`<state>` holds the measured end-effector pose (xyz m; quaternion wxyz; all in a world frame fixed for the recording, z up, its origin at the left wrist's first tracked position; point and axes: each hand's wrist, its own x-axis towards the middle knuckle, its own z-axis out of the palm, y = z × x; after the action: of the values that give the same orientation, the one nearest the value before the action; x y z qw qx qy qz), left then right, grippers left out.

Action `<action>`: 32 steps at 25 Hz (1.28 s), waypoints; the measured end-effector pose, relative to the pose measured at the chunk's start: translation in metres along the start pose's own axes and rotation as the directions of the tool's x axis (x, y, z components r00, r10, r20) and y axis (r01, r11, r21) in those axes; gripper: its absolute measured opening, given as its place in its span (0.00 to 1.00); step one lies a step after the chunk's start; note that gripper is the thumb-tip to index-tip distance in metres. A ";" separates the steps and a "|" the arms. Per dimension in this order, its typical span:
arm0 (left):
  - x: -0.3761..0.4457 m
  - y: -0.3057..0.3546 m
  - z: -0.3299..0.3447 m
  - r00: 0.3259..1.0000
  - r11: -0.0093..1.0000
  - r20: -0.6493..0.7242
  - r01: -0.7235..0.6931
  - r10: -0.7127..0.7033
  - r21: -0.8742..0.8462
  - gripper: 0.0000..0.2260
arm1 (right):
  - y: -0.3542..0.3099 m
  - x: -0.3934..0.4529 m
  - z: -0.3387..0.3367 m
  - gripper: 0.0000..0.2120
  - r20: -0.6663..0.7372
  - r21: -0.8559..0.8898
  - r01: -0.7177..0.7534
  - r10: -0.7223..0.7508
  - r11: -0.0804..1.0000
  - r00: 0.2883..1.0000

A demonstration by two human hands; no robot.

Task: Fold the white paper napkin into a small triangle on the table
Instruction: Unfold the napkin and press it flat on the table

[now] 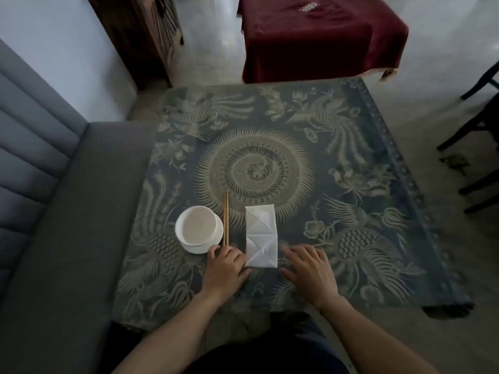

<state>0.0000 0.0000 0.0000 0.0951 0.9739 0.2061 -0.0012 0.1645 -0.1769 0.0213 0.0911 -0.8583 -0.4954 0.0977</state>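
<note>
The white paper napkin (261,235) lies flat on the patterned tablecloth (337,184) as a long rectangle, creased into two squares with diagonal fold lines. My left hand (225,268) rests palm down just left of the napkin's near corner, fingers relaxed and holding nothing. On the other side, my right hand (307,268) lies flat on the cloth with fingers spread, close to the napkin's near right corner; I cannot tell whether it touches the paper.
A white bowl on a small plate (199,229) stands left of the napkin, with a pair of wooden chopsticks (226,217) between them. A grey sofa (54,211) runs along the left. A table draped in red cloth (318,36) and dark chair legs (475,147) stand beyond.
</note>
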 end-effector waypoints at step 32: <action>0.056 -0.001 -0.019 0.853 0.668 0.486 0.477 -0.192 -0.572 0.04 | -0.016 0.056 0.023 0.26 0.044 -0.006 0.274 -0.273 0.962 0.961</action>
<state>0.0495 0.0271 0.0157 0.4775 0.7952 0.3482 -0.1356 0.1722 -0.1191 -0.0010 0.0883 -0.7799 -0.6116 0.0994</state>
